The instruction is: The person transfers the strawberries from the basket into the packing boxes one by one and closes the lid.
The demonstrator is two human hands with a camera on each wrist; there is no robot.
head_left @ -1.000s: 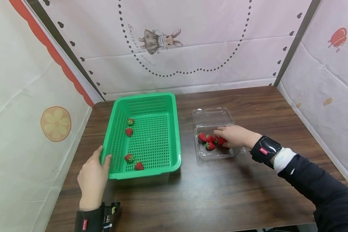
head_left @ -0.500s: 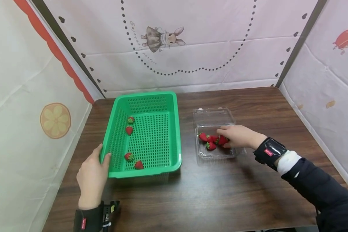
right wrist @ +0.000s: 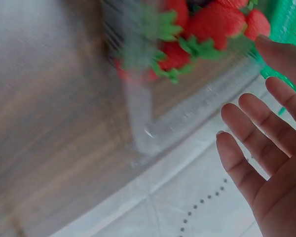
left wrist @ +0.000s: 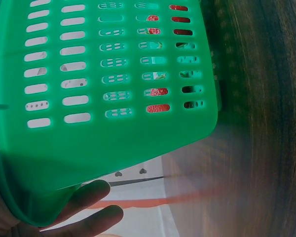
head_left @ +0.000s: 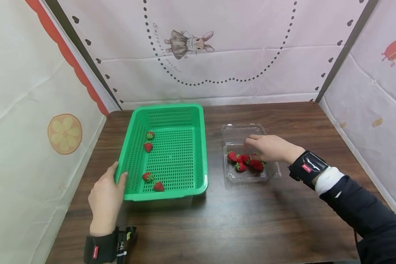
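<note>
Ok, head view: clear clamshell box [head_left: 250, 172], right of centre, holds red strawberries [head_left: 245, 161]; right hand [head_left: 270, 148] has lifted off them, left hand [head_left: 107, 198] grips green basket [head_left: 166, 150]. Right wrist view: fingers [right wrist: 246, 148] spread, empty.

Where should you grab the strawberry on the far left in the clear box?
Probably by its plump red sides, with a fingertip grip from above. That strawberry lies at the left end of the cluster in the open clear clamshell box, free on its left side; the low walls block a sideways approach. The right hand hovers open nearby.
</note>
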